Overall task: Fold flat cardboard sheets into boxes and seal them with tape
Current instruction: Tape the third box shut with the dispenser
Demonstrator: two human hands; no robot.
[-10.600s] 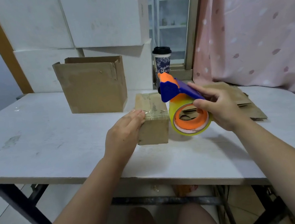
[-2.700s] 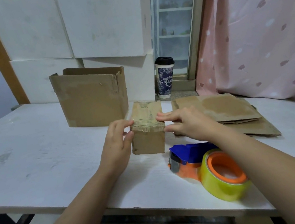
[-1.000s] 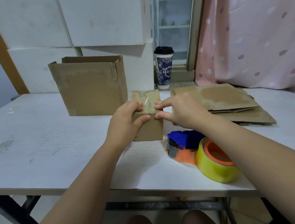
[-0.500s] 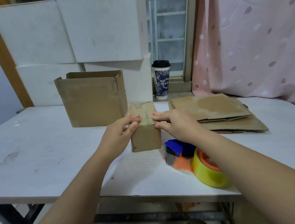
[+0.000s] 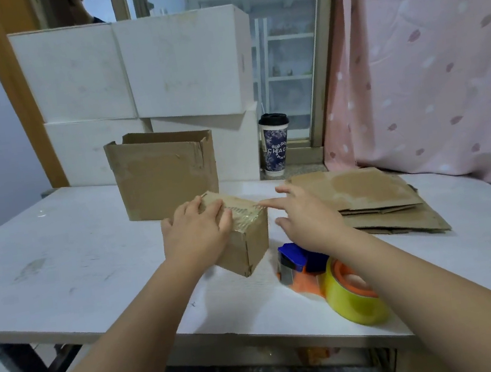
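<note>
Just the head view to go on. The box sits mid-frame on the desk, turned so one corner points at the bottom of the frame, with shiny tape already across its top. Left hand lies spread over the box's top left, fingers fairly straight, pressing rather than gripping. Right hand is loose and splayed just right of the box, index tip at the tape's right end, holding nothing. Looks to me like the rub-it-down step after taping.

Tips imo: bear straight down with the left palm so the box doesn't skate on the desk. Then run the right fingertips along the tape from the middle outward and over the edge onto the side wall, so the ends don't lift. That tape looks wrinkly, so rub firmly.

The dispenser lies lower right, just beside the right forearm, so it'd be easy to knock. Sheets are stacked at the right, and a big box stands open behind, centre frame.
</note>
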